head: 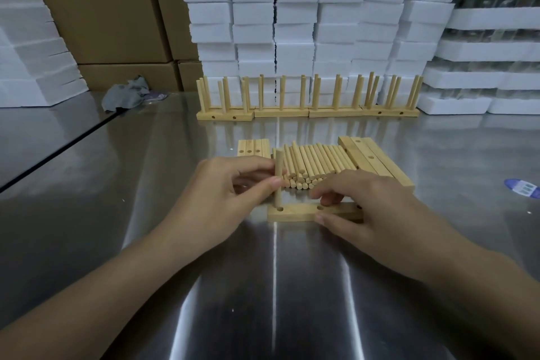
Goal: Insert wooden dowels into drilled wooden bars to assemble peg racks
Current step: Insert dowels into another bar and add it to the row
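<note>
A drilled wooden bar (295,212) lies flat on the steel table in front of me. My left hand (230,187) pinches an upright dowel (279,166) whose lower end stands at the bar's left end, beside an empty hole. My right hand (359,202) grips the bar's right part, thumb on the near face and fingers over the top. Behind the bar lies a pile of loose dowels (315,164). Undrilled-side-up spare bars lie to the pile's left (253,148) and right (371,159).
Several finished peg racks (306,111) stand in a row farther back. White foam blocks (315,14) are stacked behind them and at both sides, with cardboard boxes (117,9) at the back left. A crumpled grey cloth (125,93) and a blue-white label (523,187) lie on the table.
</note>
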Demonstrator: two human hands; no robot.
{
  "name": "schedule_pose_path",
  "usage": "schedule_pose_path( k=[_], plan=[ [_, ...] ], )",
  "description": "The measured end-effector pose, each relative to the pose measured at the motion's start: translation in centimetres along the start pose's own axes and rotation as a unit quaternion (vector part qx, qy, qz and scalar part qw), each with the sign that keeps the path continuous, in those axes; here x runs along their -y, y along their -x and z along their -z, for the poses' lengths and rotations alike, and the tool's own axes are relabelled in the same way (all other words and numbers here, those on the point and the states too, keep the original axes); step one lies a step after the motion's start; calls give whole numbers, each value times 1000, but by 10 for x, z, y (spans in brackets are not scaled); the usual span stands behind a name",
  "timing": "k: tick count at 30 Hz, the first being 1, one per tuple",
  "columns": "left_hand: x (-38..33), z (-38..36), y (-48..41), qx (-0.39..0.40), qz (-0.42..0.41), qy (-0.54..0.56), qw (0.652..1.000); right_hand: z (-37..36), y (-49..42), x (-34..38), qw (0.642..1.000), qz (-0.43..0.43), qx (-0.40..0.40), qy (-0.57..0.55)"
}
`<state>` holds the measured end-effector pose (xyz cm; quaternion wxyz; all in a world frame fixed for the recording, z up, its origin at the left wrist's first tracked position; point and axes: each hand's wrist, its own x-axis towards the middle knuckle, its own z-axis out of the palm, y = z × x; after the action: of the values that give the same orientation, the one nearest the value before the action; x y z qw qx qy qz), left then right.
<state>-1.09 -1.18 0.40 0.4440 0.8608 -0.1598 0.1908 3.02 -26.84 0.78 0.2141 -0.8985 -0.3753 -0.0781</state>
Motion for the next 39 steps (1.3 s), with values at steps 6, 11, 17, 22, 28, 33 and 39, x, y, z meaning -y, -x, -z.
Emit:
schedule_pose_path(
  k=[6, 11, 17, 22, 28, 33, 39],
  plan=[
    [1, 0, -1, 13, 8, 31, 999, 1, -1, 1, 1000, -4, 12, 3],
    [-3, 0, -1, 36, 13, 10, 999, 2, -1, 1, 1000, -8, 9, 0],
    [-5, 8, -5, 98, 19, -35, 994, 2, -1, 1, 1000, -14, 6, -11],
    [-3, 5, -3, 90, 44, 4, 995, 0, -3, 0, 1000, -11, 9, -7],
    [-1, -12, 3, -8, 57, 62, 996, 0, -2, -1, 1000, -4, 10, -20],
    [2, -20, 1, -53, 34, 36, 997, 0, -2, -2, 1000, -5, 10, -23],
    [0, -12, -4, -3, 35, 33, 999, -2, -2, -3, 999, -7, 9, -31]
  ],
)
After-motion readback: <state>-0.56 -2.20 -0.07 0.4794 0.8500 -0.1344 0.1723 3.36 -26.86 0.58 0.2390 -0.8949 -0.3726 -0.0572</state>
